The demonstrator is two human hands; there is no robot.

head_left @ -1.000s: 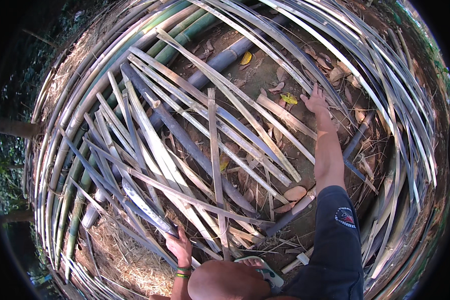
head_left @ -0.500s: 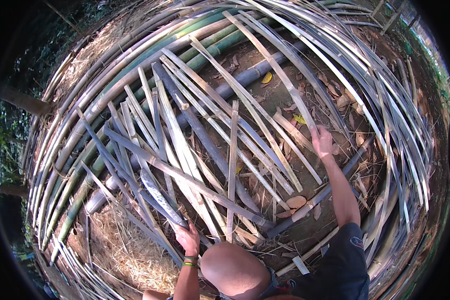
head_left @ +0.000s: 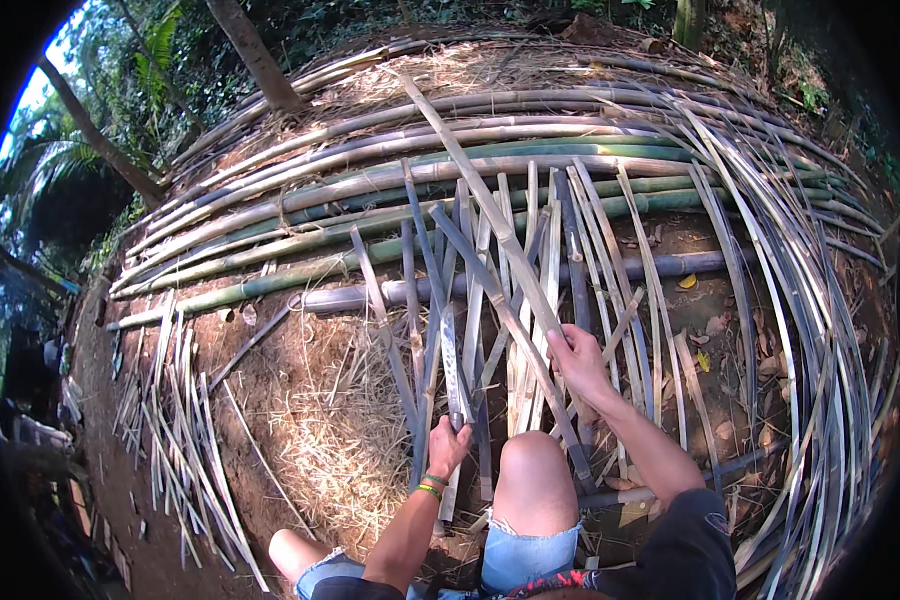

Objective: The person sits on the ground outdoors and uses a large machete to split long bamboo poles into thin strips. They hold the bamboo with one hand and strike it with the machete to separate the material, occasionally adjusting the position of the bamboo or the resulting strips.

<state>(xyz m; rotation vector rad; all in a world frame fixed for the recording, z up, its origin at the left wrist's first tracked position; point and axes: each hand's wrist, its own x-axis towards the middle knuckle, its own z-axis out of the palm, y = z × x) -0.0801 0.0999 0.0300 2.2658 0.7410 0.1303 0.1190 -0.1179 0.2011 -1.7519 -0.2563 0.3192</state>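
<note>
Head view: two bare hands are at work, each engaged with one item. The left hand [head_left: 450, 448] is closed around the handle of a machete [head_left: 450, 362], whose blade points away from the person and shows a mottled bright and dark face. The right hand [head_left: 578, 362] is closed on a split bamboo strip [head_left: 485, 200], gripping it at or near its lower end. That strip slants up and to the left, its far end raised over whole bamboo poles [head_left: 370, 185] lying crosswise.

Below the held strip, a darker bamboo strip [head_left: 546, 388] runs diagonally over other split lengths. These rest partly across a grey bamboo pole [head_left: 360, 298] on the ground. A heap of straw-coloured shavings [head_left: 345, 465] lies left of the machete. Further left is a separate group of thin strips [head_left: 185, 430]; a long, dense stack of strips [head_left: 780, 290] curves along the right side. Dry leaves, including a yellow leaf [head_left: 703, 361], lie on bare soil. Coloured wristbands [head_left: 432, 485] are worn on the left wrist. One bare knee [head_left: 535, 475] stands between the forearms.
</note>
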